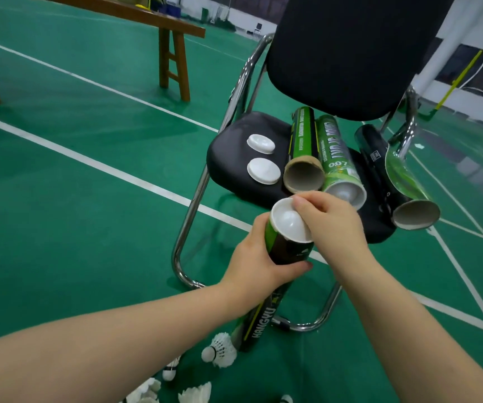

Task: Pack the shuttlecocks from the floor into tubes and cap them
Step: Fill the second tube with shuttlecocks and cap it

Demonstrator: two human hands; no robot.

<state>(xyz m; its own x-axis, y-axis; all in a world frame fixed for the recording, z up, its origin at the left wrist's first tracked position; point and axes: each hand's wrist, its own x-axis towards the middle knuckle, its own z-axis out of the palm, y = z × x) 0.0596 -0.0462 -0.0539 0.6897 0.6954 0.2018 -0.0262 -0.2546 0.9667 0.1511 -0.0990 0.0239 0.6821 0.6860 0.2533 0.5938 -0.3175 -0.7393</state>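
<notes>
My left hand (259, 258) grips the upper part of a black and green tube (259, 324) that stands tilted with its lower end near the floor. A white cap (288, 221) sits on the tube's top end. My right hand (331, 225) holds that cap at its far edge, thumb on the rim. Several white shuttlecocks (220, 349) lie on the green floor below my arms. On the black chair seat (228, 146) lie two loose white caps (263, 170), two open tubes (302, 154) and one capped light green tube (337, 164).
The chair has a chrome frame (188, 222) and a black backrest (347, 53). A wooden bench (173, 62) stands at the back left. White court lines cross the green floor (74, 199).
</notes>
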